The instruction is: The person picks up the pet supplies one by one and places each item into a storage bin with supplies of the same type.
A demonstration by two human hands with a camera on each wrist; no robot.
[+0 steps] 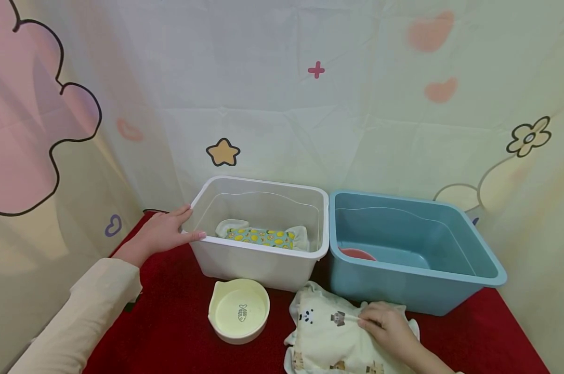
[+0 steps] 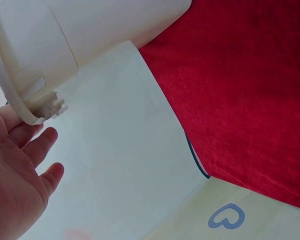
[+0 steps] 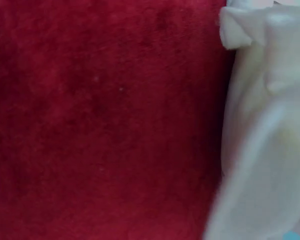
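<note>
At the white bin [image 1: 258, 266], my left hand [image 1: 167, 231] grips the front left corner, its thumb over the front rim. Several fingers [image 2: 42, 145] show beneath the rim in the left wrist view. My right hand [image 1: 388, 332] pinches the fabric of a cream cushion [image 1: 326, 340] printed with animals and edged with a ruffle. That cushion lies before the two bins; its pale cloth [image 3: 270, 165] fills the right side of the right wrist view, where the fingers are hardly visible. A lemon-print cushion [image 1: 263, 237] with white ruffles lies inside the white bin.
To the right stands a blue bin [image 1: 389, 278] with a partly hidden red round thing [image 1: 358, 254] inside. A pale yellow bowl [image 1: 239, 311] with a fish print sits left of the cream cushion. Red cloth [image 1: 169, 322] covers the table, and a printed curtain [image 1: 272, 130] hangs behind.
</note>
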